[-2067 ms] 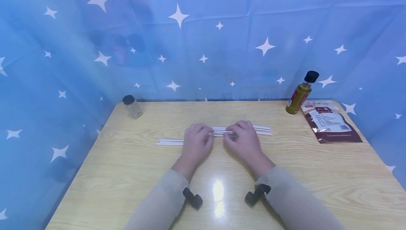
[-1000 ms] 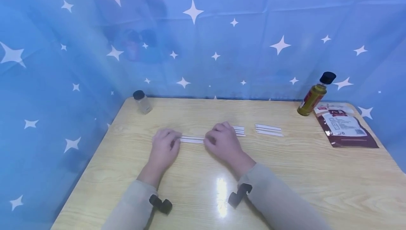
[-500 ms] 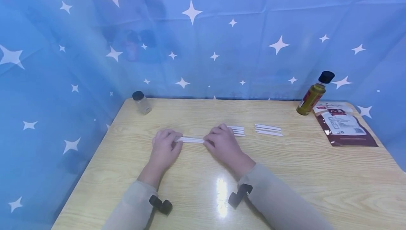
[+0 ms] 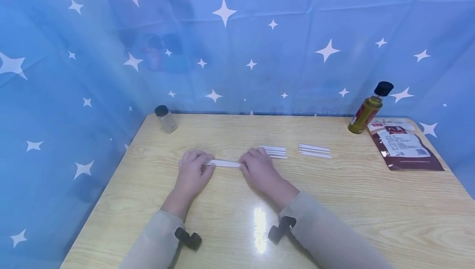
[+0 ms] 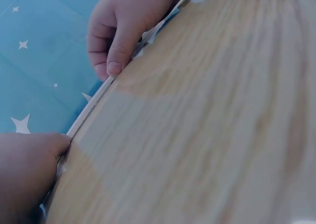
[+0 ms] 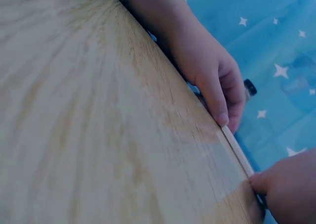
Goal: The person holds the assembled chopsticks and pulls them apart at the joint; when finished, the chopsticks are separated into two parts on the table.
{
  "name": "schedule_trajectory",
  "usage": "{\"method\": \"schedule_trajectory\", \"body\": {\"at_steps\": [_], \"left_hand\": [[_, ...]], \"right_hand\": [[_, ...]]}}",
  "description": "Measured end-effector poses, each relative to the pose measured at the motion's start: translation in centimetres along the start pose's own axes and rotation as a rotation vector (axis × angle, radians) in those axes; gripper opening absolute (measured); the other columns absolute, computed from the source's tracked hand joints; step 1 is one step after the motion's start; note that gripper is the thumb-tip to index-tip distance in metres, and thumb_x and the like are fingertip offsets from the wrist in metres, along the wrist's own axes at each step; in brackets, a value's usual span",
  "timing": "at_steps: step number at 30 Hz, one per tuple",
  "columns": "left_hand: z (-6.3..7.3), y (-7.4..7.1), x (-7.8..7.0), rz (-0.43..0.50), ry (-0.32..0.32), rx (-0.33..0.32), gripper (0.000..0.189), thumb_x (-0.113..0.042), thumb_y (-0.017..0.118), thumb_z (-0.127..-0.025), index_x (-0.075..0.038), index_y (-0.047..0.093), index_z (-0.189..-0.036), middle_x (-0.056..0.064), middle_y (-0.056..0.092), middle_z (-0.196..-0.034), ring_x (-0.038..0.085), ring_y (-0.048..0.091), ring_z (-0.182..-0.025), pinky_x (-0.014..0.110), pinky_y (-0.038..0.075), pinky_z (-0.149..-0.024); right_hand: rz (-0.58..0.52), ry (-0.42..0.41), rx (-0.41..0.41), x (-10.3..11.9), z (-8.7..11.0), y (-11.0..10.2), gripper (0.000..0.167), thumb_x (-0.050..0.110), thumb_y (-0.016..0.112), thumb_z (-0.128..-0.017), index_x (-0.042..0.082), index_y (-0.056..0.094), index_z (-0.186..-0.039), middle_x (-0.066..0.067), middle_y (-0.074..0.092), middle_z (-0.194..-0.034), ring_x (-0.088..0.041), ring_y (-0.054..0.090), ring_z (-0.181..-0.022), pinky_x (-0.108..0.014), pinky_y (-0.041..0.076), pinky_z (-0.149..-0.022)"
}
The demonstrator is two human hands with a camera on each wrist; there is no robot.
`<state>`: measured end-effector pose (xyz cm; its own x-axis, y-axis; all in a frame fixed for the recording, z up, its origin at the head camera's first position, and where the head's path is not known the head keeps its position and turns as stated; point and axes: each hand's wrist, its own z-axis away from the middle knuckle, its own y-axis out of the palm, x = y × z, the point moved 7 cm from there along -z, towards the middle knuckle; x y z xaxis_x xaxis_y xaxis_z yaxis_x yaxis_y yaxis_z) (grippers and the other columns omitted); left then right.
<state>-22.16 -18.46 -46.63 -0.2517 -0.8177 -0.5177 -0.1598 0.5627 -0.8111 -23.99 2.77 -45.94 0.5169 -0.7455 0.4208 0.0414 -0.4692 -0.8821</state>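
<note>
A small bunch of thin white sticks (image 4: 227,163) lies side by side on the table between the two hands. At its left end, the left hand (image 4: 193,171) pinches the bunch with thumb and fingertips. The right hand (image 4: 259,171) pinches the other end, its thumb and curled fingers meeting at the sticks in the left wrist view. Seen from the right wrist, the left thumb presses against the near side of the sticks (image 6: 237,147). The bunch's ends are hidden under the fingers. Just beyond the right hand lies a second row of white sticks (image 4: 274,152), partly covered by it.
Further right is a third group of white sticks (image 4: 314,151). A bottle of yellow-green liquid (image 4: 365,114) with a black cap and a brown-and-white packet (image 4: 403,147) stand and lie at the back right. A black-lidded clear jar (image 4: 168,121) is at the back left.
Both hands have moved left from the middle sticks onto the left bunch. Its sticks, spaced apart a second ago, now lie close together. The right groups have come into view.
</note>
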Motion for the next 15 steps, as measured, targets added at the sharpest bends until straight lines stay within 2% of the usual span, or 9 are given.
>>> {"method": "schedule_trajectory", "body": {"at_steps": [4,7,10,15], "left_hand": [[-0.11,-0.06,-0.06,0.000,-0.002,0.002,0.025,-0.030,0.073,-0.102,-0.018,0.076,-0.124,0.004,0.064,-0.129,0.027,0.048,-0.125,0.049,0.036,-0.104],[-0.15,-0.01,-0.11,0.004,0.010,-0.005,0.021,-0.028,0.075,-0.101,-0.019,0.077,-0.120,0.003,0.065,-0.127,0.026,0.049,-0.123,0.047,0.036,-0.103],[-0.14,-0.02,-0.18,0.014,0.024,-0.017,0.016,-0.025,0.077,-0.100,-0.020,0.079,-0.115,0.002,0.066,-0.124,0.025,0.050,-0.121,0.046,0.036,-0.102],[-0.02,-0.21,-0.23,0.041,0.031,-0.044,0.012,-0.024,0.077,-0.100,-0.020,0.080,-0.111,-0.001,0.067,-0.119,0.023,0.051,-0.117,0.046,0.036,-0.101]], "right_hand": [[-0.019,-0.012,-0.023,-0.10,0.05,-0.02,0.009,0.019,0.072,-0.102,0.013,0.072,-0.109,0.002,0.066,-0.105,-0.022,0.049,-0.101,-0.052,0.029,-0.122],[-0.019,-0.019,-0.038,-0.12,0.17,-0.10,0.008,0.019,0.073,-0.102,0.014,0.072,-0.108,0.004,0.066,-0.105,-0.021,0.048,-0.099,-0.047,0.038,-0.110],[-0.002,-0.024,-0.043,-0.15,0.27,-0.17,0.008,0.021,0.072,-0.103,0.015,0.072,-0.109,0.004,0.066,-0.105,-0.020,0.047,-0.098,-0.041,0.041,-0.096],[0.000,-0.034,-0.076,-0.20,0.31,-0.36,0.009,0.021,0.068,-0.105,0.015,0.072,-0.110,0.003,0.067,-0.107,-0.022,0.050,-0.103,-0.042,0.042,-0.099]]}}
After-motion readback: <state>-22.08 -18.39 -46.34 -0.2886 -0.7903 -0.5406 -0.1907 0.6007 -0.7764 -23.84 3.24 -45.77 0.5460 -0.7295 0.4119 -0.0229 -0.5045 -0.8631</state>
